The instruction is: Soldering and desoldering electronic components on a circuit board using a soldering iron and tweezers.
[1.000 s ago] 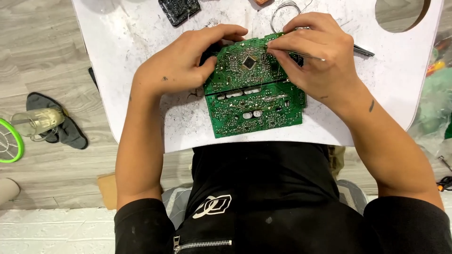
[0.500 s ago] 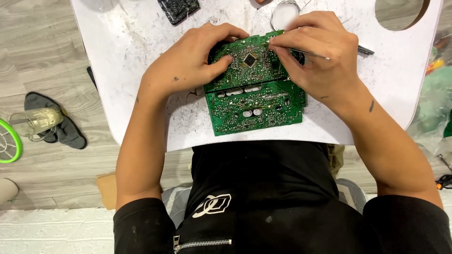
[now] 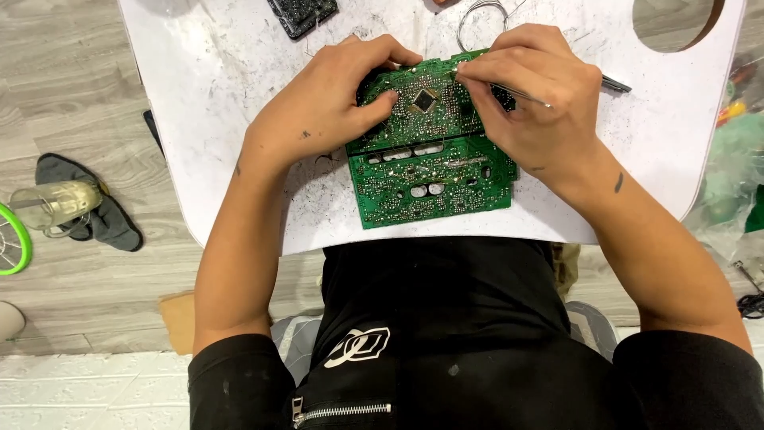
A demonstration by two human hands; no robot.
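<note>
Circuit board: one green board, solder side up, lying in the middle of the frame on the white surface, its lower edge near the surface's near edge.
Left hand: fingers curled over the board's upper left edge, thumb pressed on its face; it grips the board.
Right hand: fingers pinched shut around one thin metal tool, its tip touching the board's upper part.
Wire: one loop of thin wire at the top of the frame, just above the right hand.
Black part: one, at the top edge, left of the wire.
Floor, left of frame: one dark sandal, one clear glass mug lying beside it.
</note>
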